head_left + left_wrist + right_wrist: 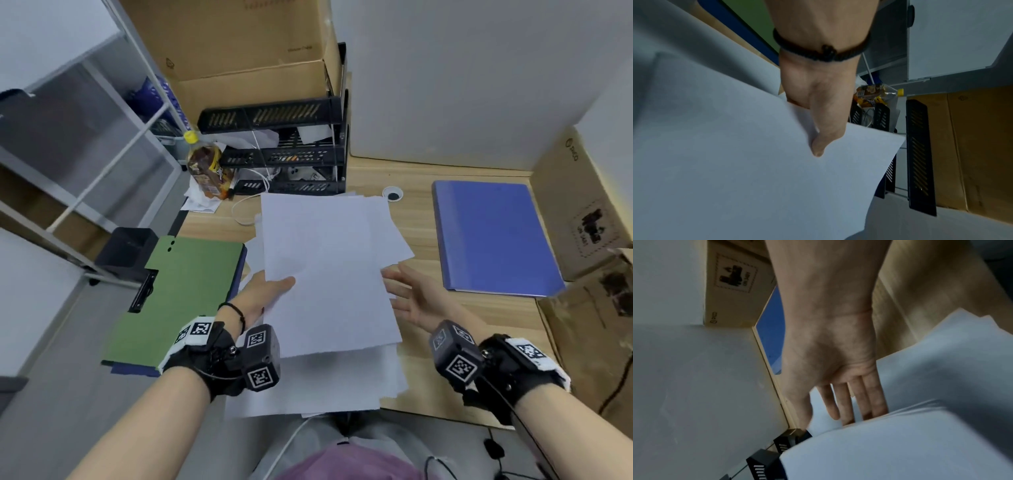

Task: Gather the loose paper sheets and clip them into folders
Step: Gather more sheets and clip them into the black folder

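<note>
Wooden desk (421, 236) carries everything; big cardboard boxes (246, 44) at the back w/ a black stacked paper tray (287, 150) in front of them, more boxes (579, 205) on the right edge. Blue folder (493, 240) lies flat, closed, on the desk's right side, well apart from both hands. Green folder (185, 291) lies open on the left w/ its black clip (144, 291) at the outer edge, just beside the left wrist. Loose paper sheets (318, 377) are spread in the middle of the desk, some overhanging the near edge. Held sheets (325, 274) sit above that pile, between the two hands. Left hand (263, 294) pinches the held sheets at their left edge: thumb on top, fingers hidden underneath, as the left wrist view confirms (818, 113). Right hand (411, 298) is spread wide, palm toward the sheets, fingers straight, gripping nothing; right wrist view (838, 369) shows the fingertips (867, 415) at the right edge of the paper, contact can't be confirmed. Brown drink bottle (205, 164) w/ yellow cap stands left of the tray; its label too blurred to read. Right box has a printed hazard-type label, text not legible. Sheets look blank.
</note>
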`<move>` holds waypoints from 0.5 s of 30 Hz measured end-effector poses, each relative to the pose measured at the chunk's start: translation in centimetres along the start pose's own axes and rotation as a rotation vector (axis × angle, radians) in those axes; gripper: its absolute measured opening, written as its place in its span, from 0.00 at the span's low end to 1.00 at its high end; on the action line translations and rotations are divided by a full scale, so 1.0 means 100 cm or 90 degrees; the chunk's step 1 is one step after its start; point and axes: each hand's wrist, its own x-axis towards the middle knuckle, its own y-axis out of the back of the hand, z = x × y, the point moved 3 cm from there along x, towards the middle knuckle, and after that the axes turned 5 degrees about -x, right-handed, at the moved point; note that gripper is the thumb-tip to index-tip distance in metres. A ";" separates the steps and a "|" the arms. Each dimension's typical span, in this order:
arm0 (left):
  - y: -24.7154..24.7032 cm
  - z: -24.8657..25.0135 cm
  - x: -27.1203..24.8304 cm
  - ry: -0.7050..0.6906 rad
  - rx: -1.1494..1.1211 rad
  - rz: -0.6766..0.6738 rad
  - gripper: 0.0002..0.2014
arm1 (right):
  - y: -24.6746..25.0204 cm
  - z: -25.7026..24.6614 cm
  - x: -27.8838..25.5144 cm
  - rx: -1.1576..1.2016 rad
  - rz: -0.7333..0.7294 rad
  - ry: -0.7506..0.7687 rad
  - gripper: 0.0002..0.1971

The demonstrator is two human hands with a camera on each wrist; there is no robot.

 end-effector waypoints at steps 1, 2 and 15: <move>-0.002 -0.002 -0.005 0.018 0.007 -0.027 0.11 | -0.004 0.001 0.001 -0.043 -0.016 -0.021 0.15; -0.005 -0.002 -0.011 0.026 0.007 -0.050 0.10 | -0.009 0.004 0.002 -0.083 -0.034 -0.037 0.15; 0.047 -0.044 -0.021 0.018 -0.087 0.194 0.12 | -0.037 0.057 0.041 -0.229 0.014 -0.038 0.17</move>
